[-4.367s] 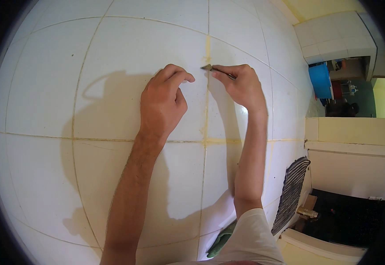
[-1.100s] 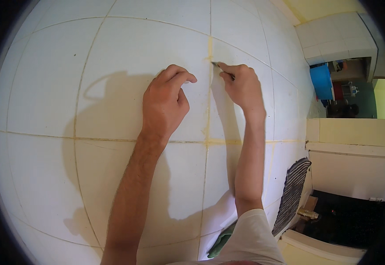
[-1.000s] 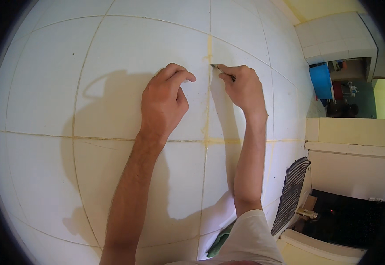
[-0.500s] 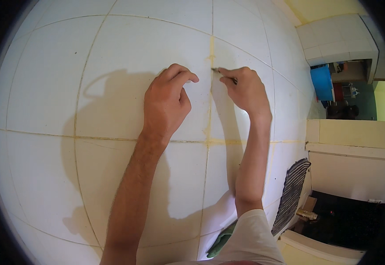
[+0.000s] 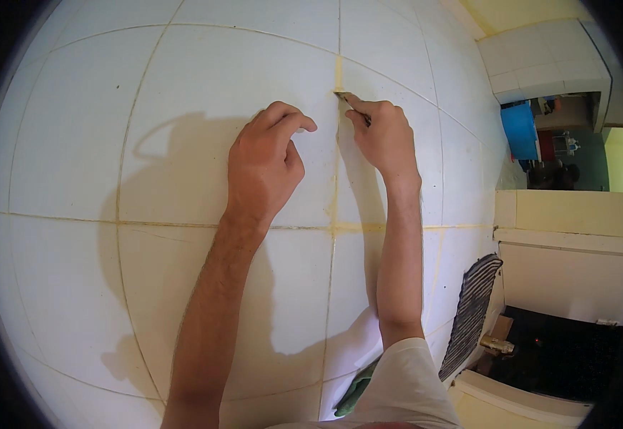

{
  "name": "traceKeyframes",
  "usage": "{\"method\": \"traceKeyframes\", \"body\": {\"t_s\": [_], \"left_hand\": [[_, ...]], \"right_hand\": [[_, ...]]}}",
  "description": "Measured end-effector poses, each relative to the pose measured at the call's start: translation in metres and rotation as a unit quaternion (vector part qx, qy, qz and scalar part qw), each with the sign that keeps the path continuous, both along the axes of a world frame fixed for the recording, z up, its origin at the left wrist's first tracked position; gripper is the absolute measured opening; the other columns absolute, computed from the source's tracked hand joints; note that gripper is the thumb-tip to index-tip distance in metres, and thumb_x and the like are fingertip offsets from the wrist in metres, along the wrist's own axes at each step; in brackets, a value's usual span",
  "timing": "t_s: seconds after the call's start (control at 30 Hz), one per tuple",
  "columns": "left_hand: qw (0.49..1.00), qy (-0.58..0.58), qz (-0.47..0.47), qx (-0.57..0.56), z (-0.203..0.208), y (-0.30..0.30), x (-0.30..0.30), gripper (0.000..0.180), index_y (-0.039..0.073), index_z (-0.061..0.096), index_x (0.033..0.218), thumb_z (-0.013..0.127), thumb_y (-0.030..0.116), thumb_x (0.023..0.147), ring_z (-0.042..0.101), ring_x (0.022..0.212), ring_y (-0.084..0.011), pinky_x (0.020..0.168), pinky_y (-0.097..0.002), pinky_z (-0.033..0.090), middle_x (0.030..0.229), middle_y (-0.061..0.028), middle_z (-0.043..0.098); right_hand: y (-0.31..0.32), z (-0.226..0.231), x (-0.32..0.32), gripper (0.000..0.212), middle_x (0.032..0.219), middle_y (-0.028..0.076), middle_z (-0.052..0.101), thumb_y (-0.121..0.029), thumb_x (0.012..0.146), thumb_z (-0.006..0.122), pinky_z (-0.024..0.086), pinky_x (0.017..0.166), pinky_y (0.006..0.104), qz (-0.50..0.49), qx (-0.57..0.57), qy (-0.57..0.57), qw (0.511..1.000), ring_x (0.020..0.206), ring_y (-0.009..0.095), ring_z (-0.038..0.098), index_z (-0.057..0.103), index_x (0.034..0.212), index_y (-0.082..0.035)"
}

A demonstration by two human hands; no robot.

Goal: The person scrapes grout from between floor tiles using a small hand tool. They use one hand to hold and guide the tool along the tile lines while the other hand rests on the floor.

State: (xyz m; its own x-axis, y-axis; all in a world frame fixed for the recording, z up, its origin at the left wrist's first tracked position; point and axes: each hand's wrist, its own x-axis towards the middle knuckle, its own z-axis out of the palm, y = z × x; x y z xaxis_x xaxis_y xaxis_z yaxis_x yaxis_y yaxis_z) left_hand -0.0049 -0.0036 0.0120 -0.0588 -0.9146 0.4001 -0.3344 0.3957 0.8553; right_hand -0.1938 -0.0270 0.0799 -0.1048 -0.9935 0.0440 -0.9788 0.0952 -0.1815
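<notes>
My right hand (image 5: 384,136) is closed round a small thin tool with a dark metal tip (image 5: 340,94), its kind too small to make out. The tip touches the yellowed grout line (image 5: 338,75) between white floor tiles (image 5: 254,64). Most of the tool is hidden by my fingers. Left of that line, my left hand (image 5: 265,157) hovers or rests over a tile; I cannot tell if it touches. Its fingers are loosely bent, with a gap between thumb and forefinger and nothing seen in between.
A dark ribbed mat (image 5: 471,314) lies at the right, near a doorway. Green cloth (image 5: 358,392) shows by my right sleeve. Farther off at the upper right stands a blue container (image 5: 519,132). My arms cast shadows across the tiles.
My right hand has moved away from me and slightly left along the grout line, carrying the tool tip with it. My left hand has barely shifted.
</notes>
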Motion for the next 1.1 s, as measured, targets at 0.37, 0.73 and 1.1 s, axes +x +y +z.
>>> {"method": "traceKeyframes", "body": {"t_s": [0.37,0.73,1.1], "left_hand": [[1.0,0.001,0.009,0.007,0.0,0.0,0.0,0.038,0.008,0.073,0.102,0.057,-0.02,0.081,0.072,0.096,-0.0248,0.08,-0.0379,0.059,0.104,-0.0025,0.071],[1.0,0.006,0.001,-0.007,-0.001,0.0,-0.001,0.048,0.004,0.074,0.106,0.046,-0.023,0.077,0.074,0.099,-0.0258,0.081,-0.0364,0.06,0.108,-0.009,0.071],[1.0,0.008,0.016,-0.018,-0.004,0.0,-0.002,0.038,0.008,0.073,0.1,0.057,-0.021,0.081,0.072,0.094,-0.0241,0.079,-0.0365,0.059,0.102,-0.0024,0.071]], "right_hand": [[0.002,0.011,0.011,0.031,0.084,0.017,0.078,-0.01,0.096,0.071,0.058,0.07,0.0444,0.005,0.053,-0.051,0.997,0.07,0.035,0.071,0.083,0.125,-0.015],[0.002,0.015,0.004,0.025,0.084,0.018,0.078,-0.016,0.098,0.072,0.057,0.071,0.0441,-0.006,0.063,-0.047,0.997,0.073,0.036,0.072,0.085,0.121,-0.014],[0.001,0.01,-0.014,0.017,0.096,0.023,0.08,-0.002,0.092,0.074,0.06,0.074,0.0404,0.095,-0.079,-0.141,0.982,0.076,0.035,0.075,0.083,0.106,0.002]]}}
